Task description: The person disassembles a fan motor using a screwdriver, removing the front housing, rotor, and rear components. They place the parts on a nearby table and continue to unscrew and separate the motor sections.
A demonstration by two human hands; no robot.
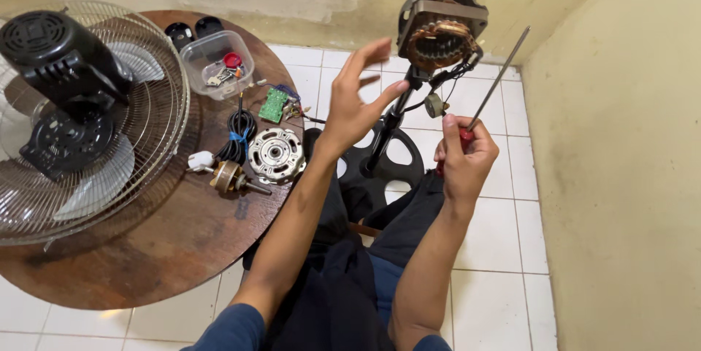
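Right now the left hand (355, 103) is spread wide near the centre of the frame, fingers fanned and gripping nothing, its fingertips just beside the black stem below the fan motor stator (443, 33). That stator, with copper windings showing inside a grey metal frame, sits atop the fan stand (387, 150) at the upper middle of the frame. The right hand (464, 157) is wrapped tight around the red handle of a screwdriver (496, 81), whose long shaft slants up toward the upper right, its tip close to the yellow wall.

Several things look risky. The stator seems top-heavy on the thin stem, and with the left hand open nothing visibly steadies it, so a nudge could tip it. The screwdriver tip could slip into the exposed windings or snag the thin wires and the small capacitor (435, 105) dangling beneath them. The shaft could also scrape the wall.

Room is tight at right, where the wall closes in. At left the round wooden table (182, 249) edge runs close to the left forearm, carrying a fan grille with black housing (66, 103), a clear plastic container (217, 63), a green circuit board (273, 105), a coiled black cord (239, 136) and a round metal motor cover (275, 155). Open white floor tile lies at lower right.
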